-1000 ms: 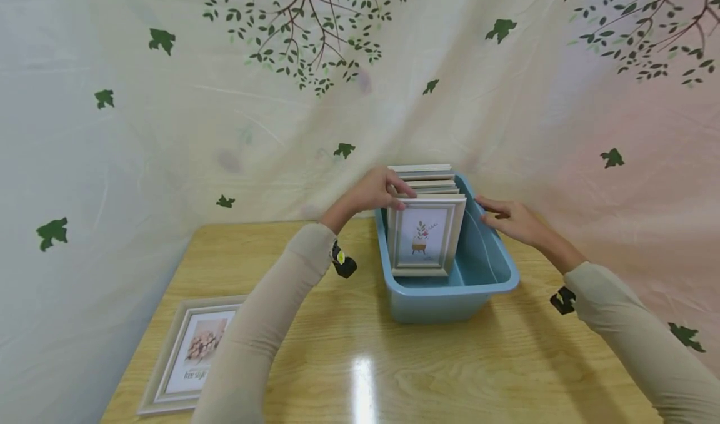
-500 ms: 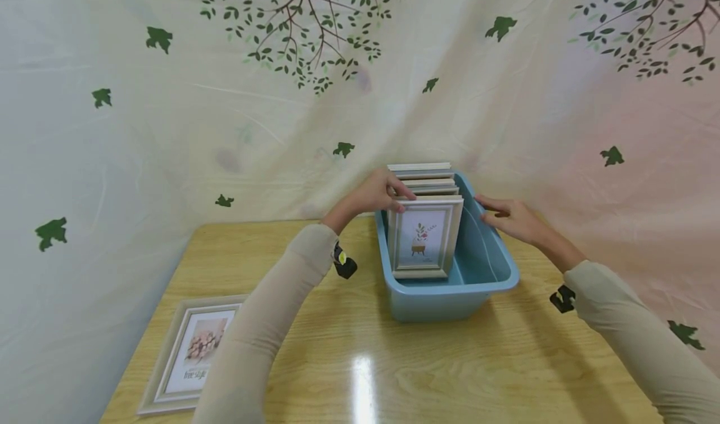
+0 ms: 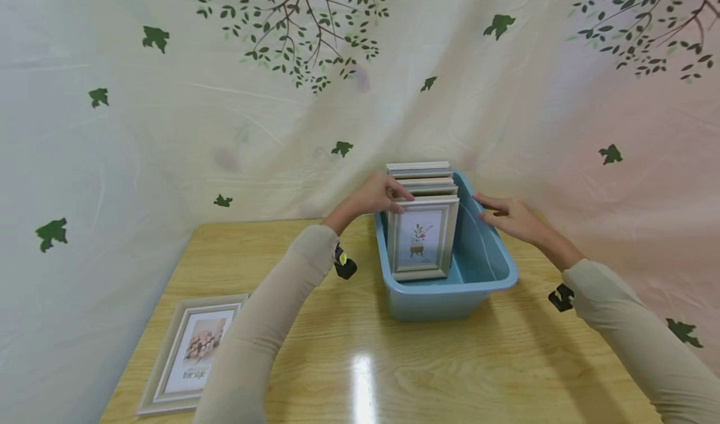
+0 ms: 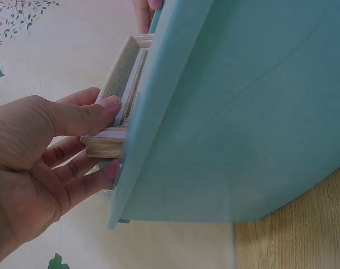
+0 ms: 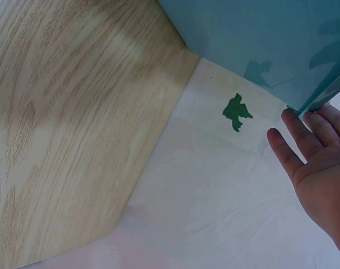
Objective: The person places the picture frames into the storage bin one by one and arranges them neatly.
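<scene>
In the head view, a light blue plastic bin (image 3: pixel 427 304) stands on the wooden table. Picture frames (image 3: pixel 422 172) stand upright in a row at its back. My left hand (image 3: pixel 375 192) pinches the top left corner of the front picture frame (image 3: pixel 417 274), which has a potted-plant print. The left wrist view shows the thumb (image 4: pixel 99 111) and fingers on opposite sides of that frame's edge. My right hand (image 3: pixel 509 219) touches the bin's right rim. In the right wrist view its fingers (image 5: pixel 304 137) are fairly straight, close against the bin's outside.
Another picture frame (image 3: pixel 160 374), with a pink print and lettering, lies flat at the table's front left, partly covered by the left sleeve (image 3: pixel 270 324). A curtain (image 3: pixel 281 130) with leaf and tree prints hangs behind the table (image 3: pixel 450 374).
The front picture frame has shifted slightly left and its bottom edge a little lower in the bin, with the left hand still on its corner. The right hand stays at the rim.
</scene>
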A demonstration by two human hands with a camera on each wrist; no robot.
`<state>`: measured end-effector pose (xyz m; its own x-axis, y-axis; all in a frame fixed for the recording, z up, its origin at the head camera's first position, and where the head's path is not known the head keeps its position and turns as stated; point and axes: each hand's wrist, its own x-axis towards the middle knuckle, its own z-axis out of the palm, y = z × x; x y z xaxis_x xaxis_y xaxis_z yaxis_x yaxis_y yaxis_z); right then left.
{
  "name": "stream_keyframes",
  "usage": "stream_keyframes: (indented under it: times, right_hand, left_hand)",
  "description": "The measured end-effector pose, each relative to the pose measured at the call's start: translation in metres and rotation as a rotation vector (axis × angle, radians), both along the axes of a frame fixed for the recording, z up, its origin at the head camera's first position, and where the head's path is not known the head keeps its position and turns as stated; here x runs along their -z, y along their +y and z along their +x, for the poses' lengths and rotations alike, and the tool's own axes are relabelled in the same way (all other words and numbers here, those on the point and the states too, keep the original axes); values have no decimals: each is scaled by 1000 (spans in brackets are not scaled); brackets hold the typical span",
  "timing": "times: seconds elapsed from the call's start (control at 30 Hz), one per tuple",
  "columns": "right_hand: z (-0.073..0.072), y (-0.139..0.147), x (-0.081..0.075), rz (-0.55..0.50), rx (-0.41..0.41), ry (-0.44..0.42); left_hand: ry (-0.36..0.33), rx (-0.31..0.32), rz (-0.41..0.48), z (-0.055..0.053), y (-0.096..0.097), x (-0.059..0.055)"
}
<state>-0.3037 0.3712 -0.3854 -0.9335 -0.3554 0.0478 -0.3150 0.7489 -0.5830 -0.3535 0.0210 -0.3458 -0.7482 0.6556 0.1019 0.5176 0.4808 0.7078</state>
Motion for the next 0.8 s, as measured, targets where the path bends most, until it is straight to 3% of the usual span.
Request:
stream_keyframes:
  times: [0.23, 0.53, 0.8]
  right_hand:
    - [1, -1, -1, -4, -1, -2]
    - [2, -2, -1, -2, -9, 10]
    - [2, -3, -4, 4, 8, 0]
  left_hand:
    - [17, -5, 12, -4, 1, 4]
    - [19, -64, 37, -3, 2, 9]
    - [77, -86, 29, -2, 2, 12]
